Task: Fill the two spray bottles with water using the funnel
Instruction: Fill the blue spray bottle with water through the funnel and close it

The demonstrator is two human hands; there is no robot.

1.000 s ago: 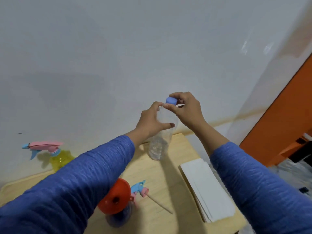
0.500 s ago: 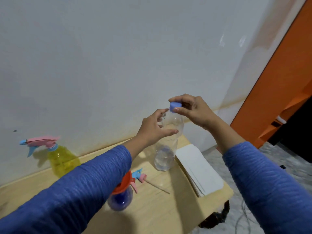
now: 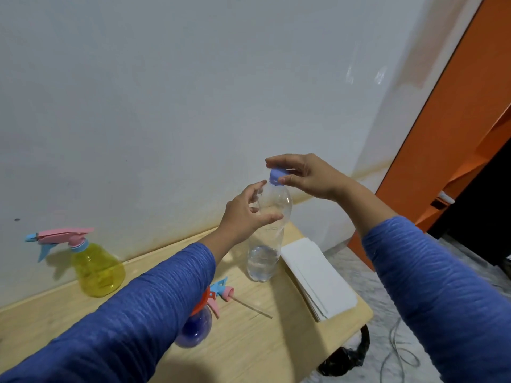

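In the middle of the frame a clear plastic water bottle stands upright on the light wooden table, with only a little water in its bottom part. The left hand is curled around the upper body of this bottle and holds it steady. The right hand pinches the small blue screw cap, which sits on the bottle's neck.

At the lower centre, partly hidden behind the left sleeve, stands the round dark blue spray bottle with the orange funnel in its mouth. Its pink and blue trigger head with a thin tube lies on the table just beside it. At the left of the frame the yellow spray bottle stands near the wall, with its pink trigger head on.

I judge that the step in hand is closing or opening the water bottle; which one I cannot tell. How full the blue bottle is cannot be seen. If it is full, the next move calls for lifting the funnel out, screwing the loose trigger head on, and unscrewing the yellow one. A stack of white paper sheets lies at the right.
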